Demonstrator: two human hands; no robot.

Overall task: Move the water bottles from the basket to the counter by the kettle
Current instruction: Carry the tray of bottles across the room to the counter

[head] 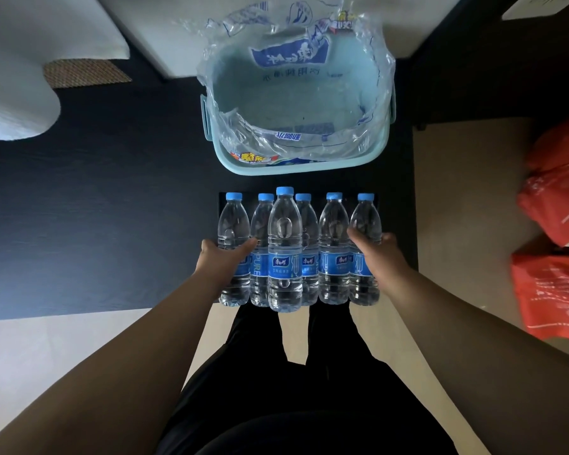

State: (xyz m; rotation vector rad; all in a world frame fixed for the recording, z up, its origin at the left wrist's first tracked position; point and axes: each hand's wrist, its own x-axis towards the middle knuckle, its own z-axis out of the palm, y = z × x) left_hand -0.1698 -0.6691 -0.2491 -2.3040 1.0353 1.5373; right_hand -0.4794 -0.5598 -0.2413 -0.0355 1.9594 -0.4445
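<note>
Several clear water bottles (284, 254) with blue caps and blue labels are pressed together in a row in front of me. My left hand (222, 257) grips the leftmost bottle and my right hand (378, 254) grips the rightmost bottle, squeezing the row between them. Beyond the bottles a pale turquoise basket (296, 165) stands on a dark surface, holding only crumpled clear plastic wrap (293, 80) with blue print. No kettle is in view.
A dark surface (96, 208) stretches to the left. White bedding (17, 60) lies at the upper left. Red-orange plastic bags (552, 244) sit on the floor at the right. My legs in black trousers (296, 372) are below the bottles.
</note>
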